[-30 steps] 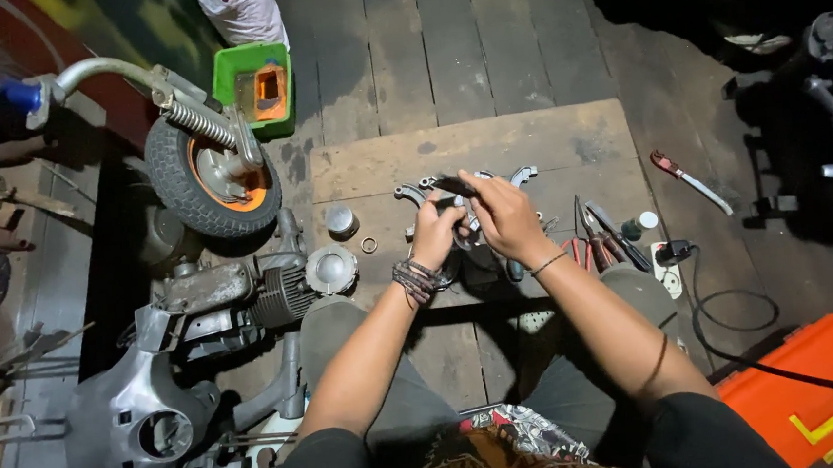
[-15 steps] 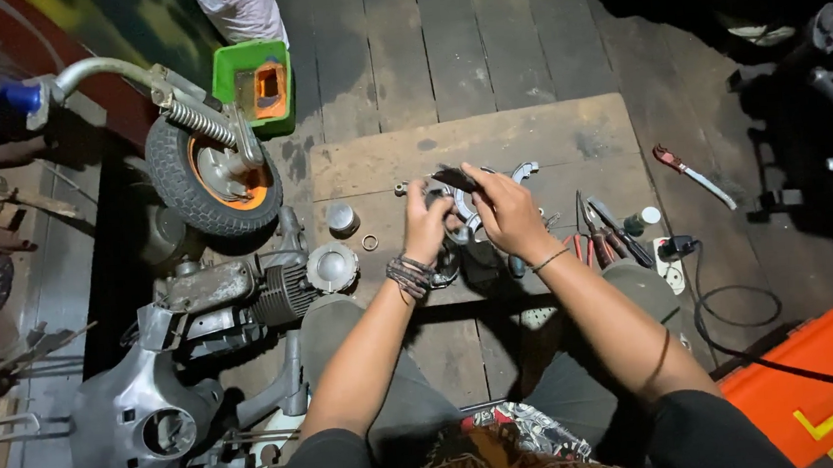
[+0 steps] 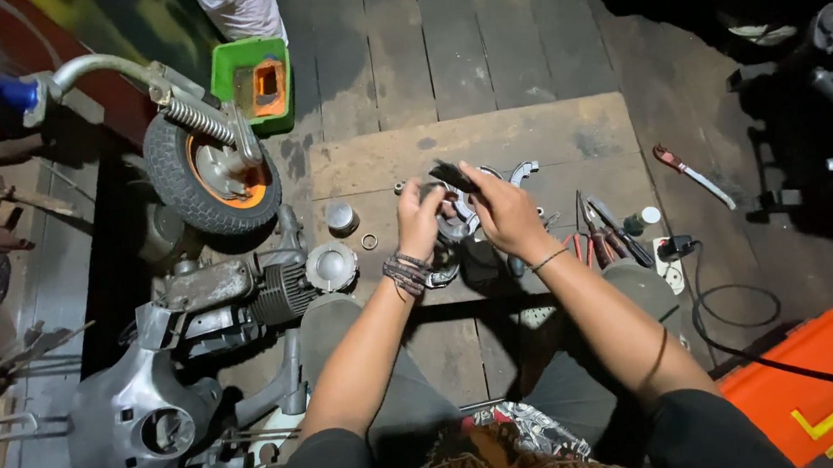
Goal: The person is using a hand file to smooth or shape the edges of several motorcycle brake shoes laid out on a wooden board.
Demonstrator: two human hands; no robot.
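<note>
My left hand [image 3: 421, 219] and my right hand [image 3: 503, 208] are raised together over a wooden board [image 3: 537, 138] on the floor. The right hand pinches a small dark flat part [image 3: 451, 175] at its fingertips. The left hand grips a grey metal engine part [image 3: 455, 223] that shows between the two hands. Curved metal pieces [image 3: 521, 170] lie on the board just beyond the hands. A beaded bracelet sits on my left wrist.
A small wheel with an orange rim [image 3: 212, 175] and fork stands at the left, by a green box [image 3: 252, 84]. An engine block [image 3: 235, 296] and round metal cover [image 3: 331, 265] lie near my left knee. Pliers [image 3: 597, 236], a wrench [image 3: 692, 176] and an orange toolbox [image 3: 818, 387] are on the right.
Both hands have lifted slightly and turned the parts between them; the dark piece now sticks up above the right fingertips. Nothing else has moved.
</note>
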